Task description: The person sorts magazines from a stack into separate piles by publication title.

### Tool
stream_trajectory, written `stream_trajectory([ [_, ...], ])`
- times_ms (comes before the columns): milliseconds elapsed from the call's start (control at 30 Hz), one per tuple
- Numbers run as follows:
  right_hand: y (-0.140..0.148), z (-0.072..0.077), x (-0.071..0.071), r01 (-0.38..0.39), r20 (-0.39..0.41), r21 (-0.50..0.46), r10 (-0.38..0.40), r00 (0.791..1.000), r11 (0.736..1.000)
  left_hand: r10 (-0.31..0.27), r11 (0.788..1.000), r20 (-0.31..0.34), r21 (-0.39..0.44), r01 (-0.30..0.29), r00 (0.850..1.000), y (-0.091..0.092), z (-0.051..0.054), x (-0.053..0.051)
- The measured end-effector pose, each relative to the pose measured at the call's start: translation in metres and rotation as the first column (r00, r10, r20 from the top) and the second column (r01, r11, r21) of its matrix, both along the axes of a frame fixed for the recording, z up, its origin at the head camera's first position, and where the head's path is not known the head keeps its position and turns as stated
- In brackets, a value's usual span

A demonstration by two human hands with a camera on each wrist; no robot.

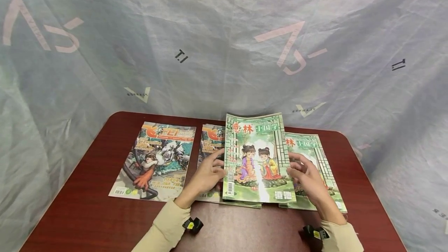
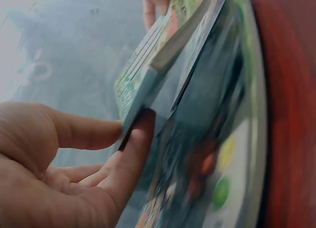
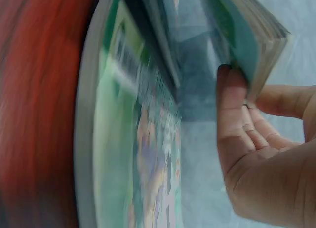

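Note:
A green magazine (image 1: 259,158) with two cartoon children on its cover is held up above the others. My left hand (image 1: 209,172) pinches its left edge, and my right hand (image 1: 308,176) pinches its right edge. In the left wrist view the left thumb and fingers (image 2: 140,132) grip the spine side. The right wrist view shows the right hand (image 3: 266,154) gripping the page edges (image 3: 271,45). Beneath the held magazine lie a dark comic-style magazine (image 1: 206,143) on the left and another green magazine (image 1: 330,178) on the right, both partly covered.
Another comic-style magazine (image 1: 154,162) lies at the left of the dark red table (image 1: 84,182). A grey printed cloth (image 1: 217,42) hangs behind the table and at both sides.

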State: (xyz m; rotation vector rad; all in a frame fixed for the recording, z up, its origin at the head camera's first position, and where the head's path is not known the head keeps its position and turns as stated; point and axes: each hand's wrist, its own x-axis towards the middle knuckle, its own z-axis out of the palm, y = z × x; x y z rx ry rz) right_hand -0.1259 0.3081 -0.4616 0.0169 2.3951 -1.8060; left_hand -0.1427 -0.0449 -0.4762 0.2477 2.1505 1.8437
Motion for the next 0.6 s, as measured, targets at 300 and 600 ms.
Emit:
stream_trajectory([
  [300,0.042,-0.002,0.014,0.068,-0.032,0.01,-0.068,0.997,0.998,0.008,0.999,-0.071,0.052,-0.004,0.997,0.043,-0.006,0.012],
  [600,0.091,-0.005,0.027,0.095,-0.026,-0.072,-0.097,0.995,0.993,-0.01,0.996,-0.139,0.083,0.021,0.99,0.085,-0.005,0.023],
])
